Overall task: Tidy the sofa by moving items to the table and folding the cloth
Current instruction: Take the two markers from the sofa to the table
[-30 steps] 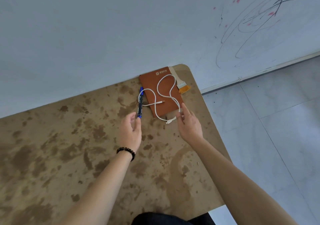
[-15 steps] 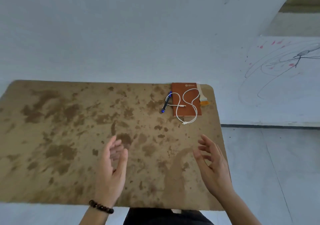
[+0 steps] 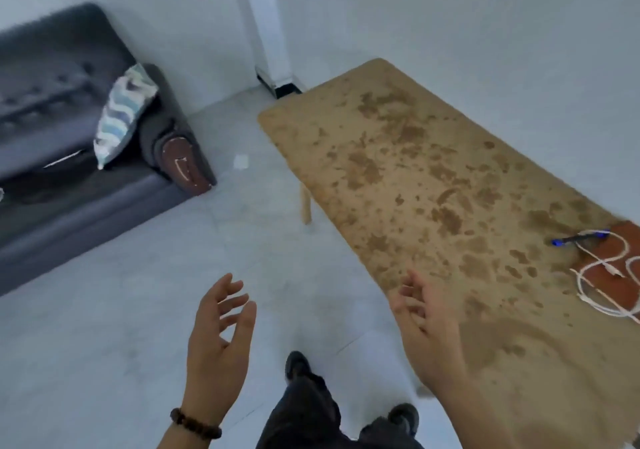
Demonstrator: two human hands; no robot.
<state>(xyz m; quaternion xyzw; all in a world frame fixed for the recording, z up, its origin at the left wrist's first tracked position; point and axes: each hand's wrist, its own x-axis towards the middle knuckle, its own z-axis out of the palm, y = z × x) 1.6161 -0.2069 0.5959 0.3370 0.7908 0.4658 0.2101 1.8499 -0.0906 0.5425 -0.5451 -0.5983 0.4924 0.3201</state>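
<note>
The mottled brown table (image 3: 408,171) runs along the right. At its far right edge lie a brown notebook (image 3: 623,272), a white cable (image 3: 602,268) coiled on it and a blue pen (image 3: 578,239). A dark grey sofa (image 3: 62,171) stands at the left with a striped cushion (image 3: 121,113) leaning on its armrest. A dark cloth (image 3: 41,182) seems to lie on the seat, blurred. My left hand (image 3: 218,341) hangs over the floor, empty with fingers spread. My right hand (image 3: 426,327) is at the table's near edge, empty and open too.
Pale tiled floor (image 3: 145,310) stretches between the sofa and the table. A small white scrap (image 3: 240,162) lies on it near the sofa's armrest. One table leg (image 3: 305,206) shows. My legs and dark shoes (image 3: 298,365) are at the bottom.
My hands left the pen and cable on the table and drew back empty. The view has swung left, bringing the sofa into sight and the notebook to the right edge.
</note>
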